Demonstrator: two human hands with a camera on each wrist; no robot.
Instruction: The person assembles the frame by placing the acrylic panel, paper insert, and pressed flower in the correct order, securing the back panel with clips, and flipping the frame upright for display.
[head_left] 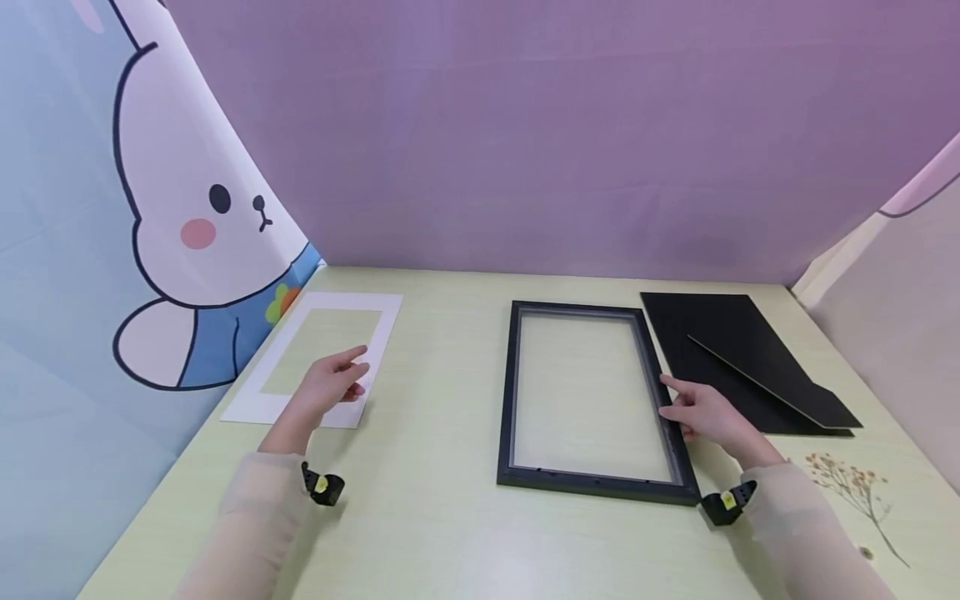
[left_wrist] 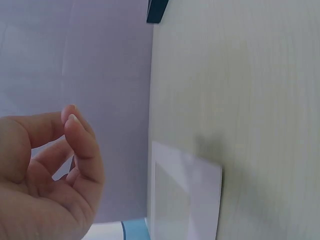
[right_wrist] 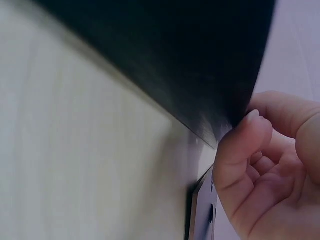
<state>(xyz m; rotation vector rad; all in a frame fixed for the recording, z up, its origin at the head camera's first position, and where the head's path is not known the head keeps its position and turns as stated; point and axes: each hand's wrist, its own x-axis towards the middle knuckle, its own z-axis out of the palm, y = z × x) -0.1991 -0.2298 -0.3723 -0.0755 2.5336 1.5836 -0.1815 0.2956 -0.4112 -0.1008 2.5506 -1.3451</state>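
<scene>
A black picture frame (head_left: 509, 400) lies right of centre on the table, with the tabletop visible through its opening. My right hand (head_left: 708, 414) is at its right rail, thumb and index finger pinching the edge. Close up in the right wrist view, both fingertips meet on the dark frame (right_wrist: 175, 55). Off to the left, my left hand (head_left: 333, 383) hovers over the right border of a white mat board (head_left: 386, 325) with a rectangular cut-out. Its fingers are loosely curled and hold nothing; the left wrist view shows the thumb and index tips close together.
Black backing board (head_left: 705, 321) lies behind the right hand, a flap slanting up from it. Nearer the front right are a dried flower sprig (head_left: 855, 483) and a small loose piece (head_left: 866, 552). A purple curtain (head_left: 525, 150) hangs along the table's back edge.
</scene>
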